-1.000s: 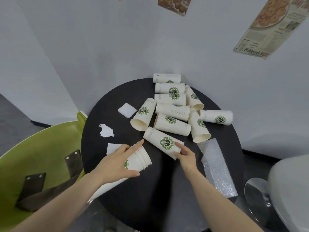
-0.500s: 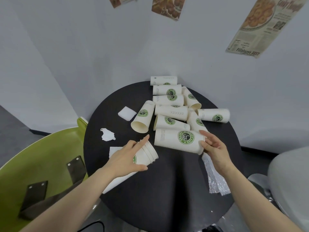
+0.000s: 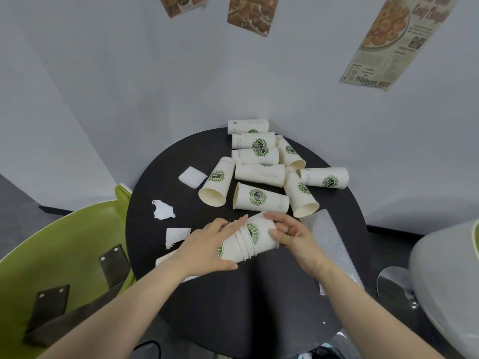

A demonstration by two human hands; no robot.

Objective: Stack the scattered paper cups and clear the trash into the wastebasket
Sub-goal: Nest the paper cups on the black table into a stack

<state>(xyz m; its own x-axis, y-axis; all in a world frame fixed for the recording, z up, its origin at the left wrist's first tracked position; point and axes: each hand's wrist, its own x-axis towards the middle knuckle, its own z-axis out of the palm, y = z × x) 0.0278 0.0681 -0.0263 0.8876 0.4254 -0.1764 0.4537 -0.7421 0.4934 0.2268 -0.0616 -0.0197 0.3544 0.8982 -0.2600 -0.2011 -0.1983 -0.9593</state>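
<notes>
Head cam looks down on a round black table (image 3: pixel 259 294) pushed into a pale wall corner. Both hands are on a nested stack of white paper cups with green round logos (image 3: pixel 246 242), lying on its side near the middle of the table. Left hand (image 3: pixel 207 247) wraps the lower part of the stack, fingers curled over it, while right hand (image 3: pixel 293 237) grips the outermost cup at the far end, fingertips pressed on it. Behind that, nine loose white paper cups with the same green logo (image 3: pixel 261 174) lie tipped over in a pile toward the back of the table, some touching each other. Torn white paper scraps (image 3: pixel 163 211) sit on the left part of the table, and a strip of clear bubble wrap (image 3: pixel 329 244) lies just right of the right hand. Lime green chair (image 3: pixel 51 244) on the left, tucked against the table edge.
</notes>
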